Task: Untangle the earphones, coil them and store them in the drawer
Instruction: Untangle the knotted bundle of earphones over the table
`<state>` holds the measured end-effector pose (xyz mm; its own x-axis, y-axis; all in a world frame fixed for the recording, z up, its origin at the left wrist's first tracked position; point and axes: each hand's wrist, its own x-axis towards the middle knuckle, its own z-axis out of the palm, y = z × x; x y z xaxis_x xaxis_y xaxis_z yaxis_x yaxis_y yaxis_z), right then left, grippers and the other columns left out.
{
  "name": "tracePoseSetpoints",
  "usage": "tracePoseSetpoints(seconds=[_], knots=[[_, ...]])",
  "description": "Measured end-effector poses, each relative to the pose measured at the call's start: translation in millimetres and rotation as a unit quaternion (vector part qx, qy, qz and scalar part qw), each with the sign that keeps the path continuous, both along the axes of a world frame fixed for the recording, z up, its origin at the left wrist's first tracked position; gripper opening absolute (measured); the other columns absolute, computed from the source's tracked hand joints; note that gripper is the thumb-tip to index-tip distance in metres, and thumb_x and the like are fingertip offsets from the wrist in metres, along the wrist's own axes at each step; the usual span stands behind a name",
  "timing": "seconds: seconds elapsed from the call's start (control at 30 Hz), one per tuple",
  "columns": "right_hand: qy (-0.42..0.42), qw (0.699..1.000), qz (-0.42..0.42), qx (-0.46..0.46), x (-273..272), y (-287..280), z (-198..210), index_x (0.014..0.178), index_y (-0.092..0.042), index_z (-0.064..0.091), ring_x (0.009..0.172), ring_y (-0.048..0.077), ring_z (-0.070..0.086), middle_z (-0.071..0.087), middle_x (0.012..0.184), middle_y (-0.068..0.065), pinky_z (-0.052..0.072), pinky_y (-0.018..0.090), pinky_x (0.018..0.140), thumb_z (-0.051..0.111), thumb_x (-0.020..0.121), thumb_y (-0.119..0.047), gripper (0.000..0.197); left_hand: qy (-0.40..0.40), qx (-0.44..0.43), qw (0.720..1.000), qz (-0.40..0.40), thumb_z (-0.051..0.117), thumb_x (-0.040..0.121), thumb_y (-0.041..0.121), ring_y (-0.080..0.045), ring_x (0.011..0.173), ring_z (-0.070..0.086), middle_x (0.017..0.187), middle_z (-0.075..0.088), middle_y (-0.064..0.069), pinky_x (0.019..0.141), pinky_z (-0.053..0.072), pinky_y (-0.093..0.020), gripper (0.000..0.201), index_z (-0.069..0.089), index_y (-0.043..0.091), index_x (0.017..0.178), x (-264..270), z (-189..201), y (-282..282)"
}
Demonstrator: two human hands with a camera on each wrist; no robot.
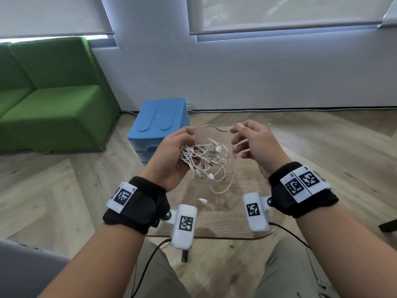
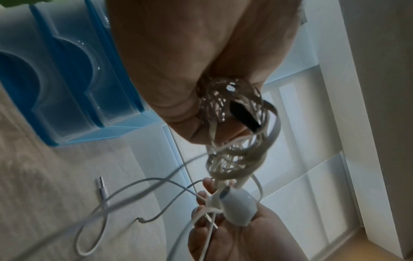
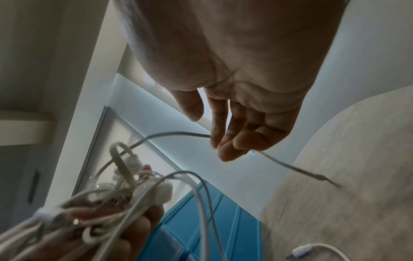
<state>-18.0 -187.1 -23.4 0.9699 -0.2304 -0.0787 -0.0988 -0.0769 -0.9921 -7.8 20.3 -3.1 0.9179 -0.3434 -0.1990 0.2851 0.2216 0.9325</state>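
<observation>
Left hand point(image 1: 171, 155) clutching tangled earphones point(image 1: 206, 160), right hand point(image 1: 253, 145) pinching one strand, no legible writing.

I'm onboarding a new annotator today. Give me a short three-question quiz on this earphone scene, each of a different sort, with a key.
1. True or false: the left hand holds the tangled earphones.
2. The right hand is: A) pinching one cable strand, B) lying on the table, C) opening the drawer unit.
3. Fill in: the blue drawer unit stands on the ____.

Key: 1 true; 2 A; 3 floor.
</observation>
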Motion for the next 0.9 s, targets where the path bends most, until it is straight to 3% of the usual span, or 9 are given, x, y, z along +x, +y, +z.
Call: tracePoseSetpoints(seconds=[0.13, 0.23, 0.3, 0.4, 0.5, 0.63, 0.73, 0.9], knots=[[-0.099, 0.991, -0.026, -0.091, -4, 0, 6, 0.098, -0.029, 0.066, 0.078, 0.011, 0.06, 0.066, 0.092, -0.005, 0.048, 0.026, 0.069, 0.062, 0.091, -0.033, 0.009, -0.004, -0.005, 1.0, -0.001, 0.038, 0.1, -0.001, -0.014, 0.058, 0.055, 0.085, 0.061, -0.009, 0.047, 0.047, -0.022, 0.034, 0.067, 0.006, 0.116, 0, 0, 1], [-0.156, 0.98, 0.08, -0.096, -10, 2, 17, 0.114, -0.019, 0.073, 0.09, 0.009, 0.062, 0.069, 0.109, 0.0, 0.046, 0.011, 0.075, 0.061, 0.097, -0.016, 0.021, -0.025, 0.006, 1.0, -0.003, 0.036, 0.096, -0.004, -0.015, 0.055, 0.053, 0.079, 0.062, -0.007, 0.045, 0.047, -0.025, 0.036, 0.066, 0.007, 0.114, -1, 3, 0], [-0.149, 0.969, 0.163, -0.111, -11, 3, 20, 0.114, -0.013, 0.075, 0.098, 0.009, 0.066, 0.074, 0.11, 0.003, 0.046, 0.01, 0.081, 0.06, 0.098, -0.015, 0.022, -0.043, 0.013, 0.999, 0.002, 0.035, 0.094, -0.006, -0.015, 0.053, 0.052, 0.075, 0.063, -0.004, 0.045, 0.045, -0.025, 0.038, 0.066, 0.008, 0.11, -1, 4, 0], [-0.147, 0.959, 0.213, -0.116, -11, 5, 17, 0.099, -0.002, 0.073, 0.087, 0.016, 0.067, 0.074, 0.095, 0.016, 0.051, 0.022, 0.081, 0.065, 0.094, -0.009, 0.013, -0.069, 0.02, 0.997, 0.013, 0.034, 0.091, -0.008, -0.016, 0.052, 0.05, 0.077, 0.062, -0.006, 0.045, 0.044, -0.026, 0.039, 0.067, 0.008, 0.106, -1, 6, 0], [-0.148, 0.962, 0.221, -0.056, -13, 5, 15, 0.089, 0.005, 0.068, 0.075, 0.013, 0.065, 0.069, 0.082, 0.017, 0.051, 0.021, 0.075, 0.062, 0.092, 0.008, 0.008, -0.084, 0.027, 0.996, 0.022, 0.034, 0.09, -0.01, -0.017, 0.052, 0.049, 0.076, 0.059, -0.007, 0.045, 0.044, -0.024, 0.04, 0.067, 0.008, 0.105, -2, 7, 1], [-0.116, 0.973, 0.2, -0.001, -11, 5, 13, 0.094, -0.003, 0.07, 0.068, 0.014, 0.063, 0.068, 0.076, 0.012, 0.046, 0.034, 0.072, 0.059, 0.092, -0.001, 0.012, -0.099, 0.025, 0.995, 0.021, 0.033, 0.09, -0.012, -0.016, 0.052, 0.048, 0.073, 0.058, -0.004, 0.045, 0.043, -0.023, 0.039, 0.065, 0.007, 0.104, -4, 6, 0], [-0.092, 0.976, 0.199, 0.004, -11, 7, 10, 0.089, -0.001, 0.069, 0.06, 0.016, 0.058, 0.063, 0.071, 0.015, 0.043, 0.028, 0.062, 0.061, 0.09, -0.006, 0.009, -0.103, 0.02, 0.994, 0.019, 0.033, 0.09, -0.013, -0.016, 0.053, 0.048, 0.073, 0.058, -0.003, 0.047, 0.044, -0.023, 0.039, 0.064, 0.007, 0.104, -4, 5, -1], [-0.066, 0.975, 0.208, 0.042, -14, 10, 5, 0.086, -0.004, 0.068, 0.056, 0.019, 0.056, 0.061, 0.071, 0.014, 0.041, 0.039, 0.064, 0.064, 0.085, -0.011, 0.009, -0.112, 0.016, 0.993, 0.029, 0.032, 0.091, -0.014, -0.012, 0.054, 0.048, 0.073, 0.056, -0.002, 0.047, 0.043, -0.022, 0.038, 0.062, 0.005, 0.106, -6, 6, -1]])
